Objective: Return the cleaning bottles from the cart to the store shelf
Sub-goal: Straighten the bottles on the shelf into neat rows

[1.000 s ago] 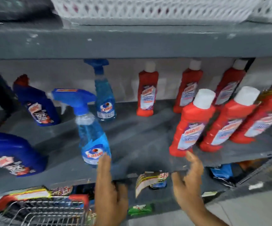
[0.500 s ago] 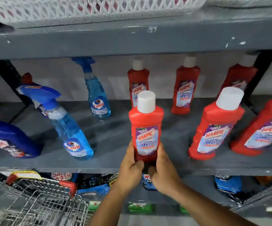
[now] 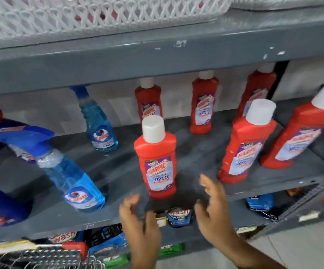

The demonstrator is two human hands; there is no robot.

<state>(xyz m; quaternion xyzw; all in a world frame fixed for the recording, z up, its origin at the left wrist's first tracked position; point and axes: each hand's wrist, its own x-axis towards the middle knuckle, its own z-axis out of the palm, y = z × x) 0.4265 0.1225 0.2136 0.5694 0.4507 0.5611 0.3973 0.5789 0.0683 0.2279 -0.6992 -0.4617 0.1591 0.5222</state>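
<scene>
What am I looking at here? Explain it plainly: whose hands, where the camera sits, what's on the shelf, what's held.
One camera, worn on a person's head, looks down at their bare hands. The left hand and right hand are open, holding nothing. Just beyond them a red Harpic bottle stands upright on the grey shelf. More red bottles stand to its right and behind; blue spray bottles stand to its left. A wire cart shows at bottom left.
</scene>
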